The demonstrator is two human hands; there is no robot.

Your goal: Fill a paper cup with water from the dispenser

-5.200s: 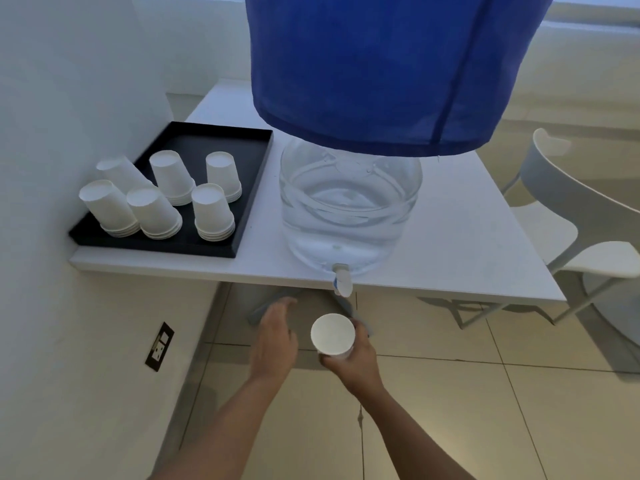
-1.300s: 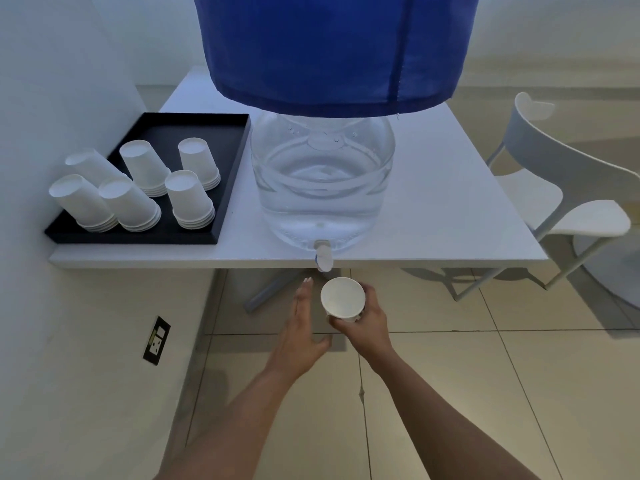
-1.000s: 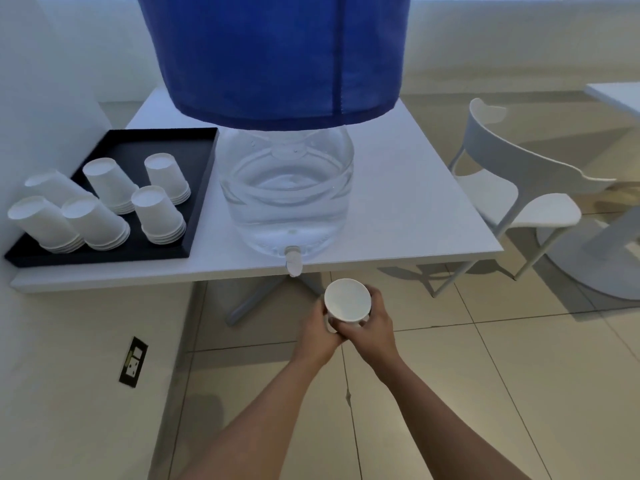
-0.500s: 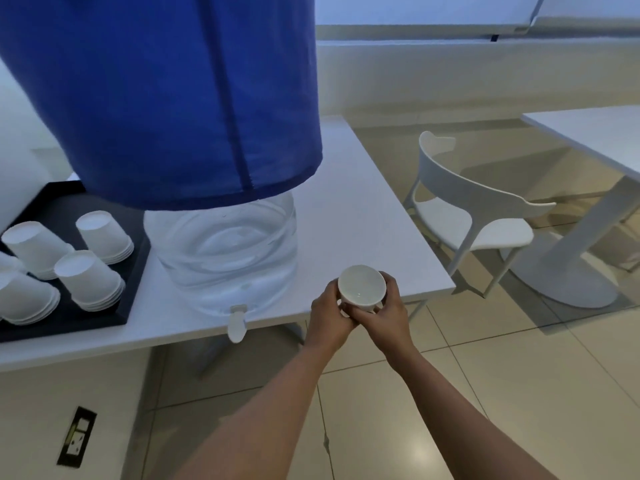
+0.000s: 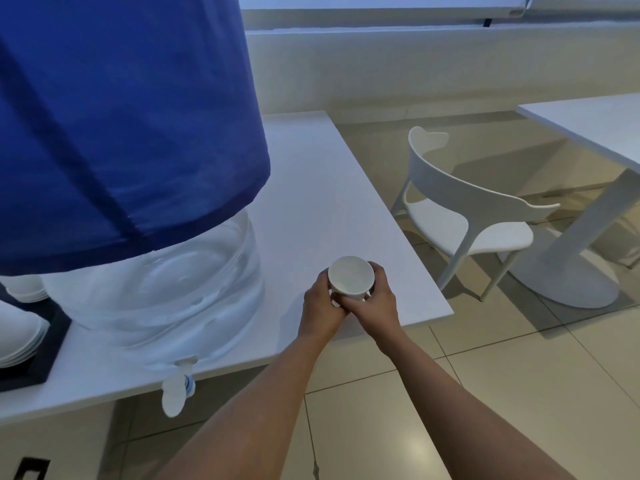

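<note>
White paper cup (image 5: 351,278) upright, mouth open to camera, cradled by both hands over the near right part of the white counter (image 5: 332,188). Left hand (image 5: 321,306) wrapped round its left side, right hand (image 5: 375,303) round its right; fingers meet beneath. Clear water dispenser (image 5: 156,289) under a blue cloth cover (image 5: 121,116) stands to the left, its white tap (image 5: 176,393) overhanging the counter edge, well apart from the cup.
</note>
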